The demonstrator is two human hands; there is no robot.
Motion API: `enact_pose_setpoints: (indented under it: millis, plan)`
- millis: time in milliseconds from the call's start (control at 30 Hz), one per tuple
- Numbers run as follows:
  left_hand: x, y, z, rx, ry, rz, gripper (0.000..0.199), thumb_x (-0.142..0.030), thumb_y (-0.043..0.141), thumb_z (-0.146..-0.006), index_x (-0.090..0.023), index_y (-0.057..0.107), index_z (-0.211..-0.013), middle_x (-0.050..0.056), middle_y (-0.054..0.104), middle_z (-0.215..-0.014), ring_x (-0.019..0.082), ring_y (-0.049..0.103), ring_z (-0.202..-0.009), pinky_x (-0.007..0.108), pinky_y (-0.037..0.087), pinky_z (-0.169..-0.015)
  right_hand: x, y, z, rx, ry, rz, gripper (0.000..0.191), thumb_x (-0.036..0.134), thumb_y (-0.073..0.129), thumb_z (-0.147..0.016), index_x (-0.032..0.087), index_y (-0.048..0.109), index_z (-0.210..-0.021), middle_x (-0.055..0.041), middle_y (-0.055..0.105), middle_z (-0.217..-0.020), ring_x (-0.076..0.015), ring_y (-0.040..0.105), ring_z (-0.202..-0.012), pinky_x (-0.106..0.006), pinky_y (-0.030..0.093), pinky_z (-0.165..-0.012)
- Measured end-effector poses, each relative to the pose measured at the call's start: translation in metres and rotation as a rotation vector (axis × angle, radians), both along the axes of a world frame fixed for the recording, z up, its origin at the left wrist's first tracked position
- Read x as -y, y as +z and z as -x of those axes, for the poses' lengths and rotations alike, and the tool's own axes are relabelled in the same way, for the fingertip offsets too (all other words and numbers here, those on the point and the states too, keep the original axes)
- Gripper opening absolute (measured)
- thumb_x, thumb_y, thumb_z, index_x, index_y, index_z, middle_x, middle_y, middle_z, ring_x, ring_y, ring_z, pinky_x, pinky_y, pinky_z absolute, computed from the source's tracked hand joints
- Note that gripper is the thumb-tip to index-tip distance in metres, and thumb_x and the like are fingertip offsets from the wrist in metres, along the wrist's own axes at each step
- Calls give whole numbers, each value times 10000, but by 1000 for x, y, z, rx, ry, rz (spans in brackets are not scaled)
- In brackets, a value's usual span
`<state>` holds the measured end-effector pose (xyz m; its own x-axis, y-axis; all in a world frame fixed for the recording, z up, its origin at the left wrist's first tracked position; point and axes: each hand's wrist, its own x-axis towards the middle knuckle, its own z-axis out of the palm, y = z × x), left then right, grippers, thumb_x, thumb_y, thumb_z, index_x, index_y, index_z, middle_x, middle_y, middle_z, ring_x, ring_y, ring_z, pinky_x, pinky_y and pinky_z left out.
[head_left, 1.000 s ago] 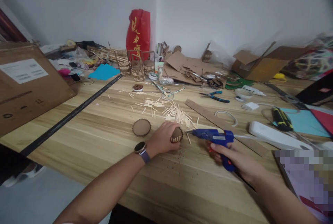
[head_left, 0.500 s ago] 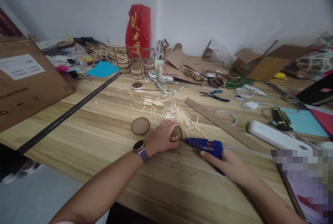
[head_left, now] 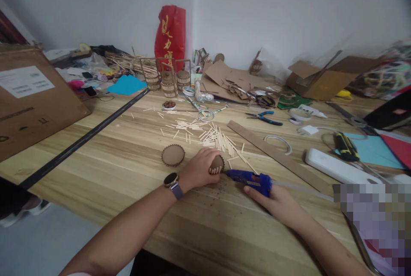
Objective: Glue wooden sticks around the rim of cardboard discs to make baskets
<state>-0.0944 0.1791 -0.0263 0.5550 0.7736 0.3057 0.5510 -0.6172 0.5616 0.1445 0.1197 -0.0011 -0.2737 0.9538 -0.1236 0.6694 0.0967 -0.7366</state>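
Observation:
Between the fingers and thumb of my left hand (head_left: 203, 169) is a small round cardboard basket (head_left: 217, 164) with short sticks along its side, tilted on edge. My right hand (head_left: 278, 203) grips a blue hot glue gun (head_left: 252, 180), a clear glue stick trailing from its back. The gun's nozzle points left and is at the basket's lower right edge; whether it touches I cannot tell. A round cardboard disc with a toothed rim (head_left: 173, 155) lies left of my left hand. Behind the hands a heap of short wooden sticks (head_left: 221, 139) is spread out.
Finished small baskets with handles (head_left: 168, 83) stand at the back before a red bag (head_left: 170, 36). Pliers (head_left: 265, 117), a cardboard strip (head_left: 276, 154) and a white power bank-like bar (head_left: 340, 167) lie right. A large carton (head_left: 38, 105) stands left.
My right hand and the glue gun have shifted very slightly left, with the nozzle still by the basket. My left hand holds nearly the same place.

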Motion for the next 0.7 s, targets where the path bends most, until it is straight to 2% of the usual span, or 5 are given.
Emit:
enact_pose_setpoints:
  millis: [367, 567, 700]
  plan:
    - [-1, -1, 0, 12, -8, 0, 615, -170, 677, -666, -187, 482, -1249, 104, 530, -1329, 282, 435, -1269, 460, 329, -1113, 1, 1, 3, 89, -16, 16, 486, 602, 479, -792, 214, 737, -932, -64, 768, -966, -310, 696, -905, -399, 544, -816]
    - [-1, -1, 0, -8, -14, -18, 615, -163, 683, -657, -149, 490, -1241, 126, 528, -1332, 275, 444, -1262, 434, 330, -1118, 3, 1, 3, 117, -17, -4, 496, 587, 457, -806, 209, 739, -960, -60, 768, -936, -300, 697, -903, -372, 545, -800]
    - [0, 0, 0, -7, -10, -6, 618, -156, 675, -660, -165, 487, -1249, 122, 524, -1333, 280, 436, -1272, 452, 332, -1115, 3, 3, 4, 100, -28, -22, 458, 562, 477, -804, 215, 739, -947, -53, 770, -940, -291, 698, -898, -364, 547, -800]
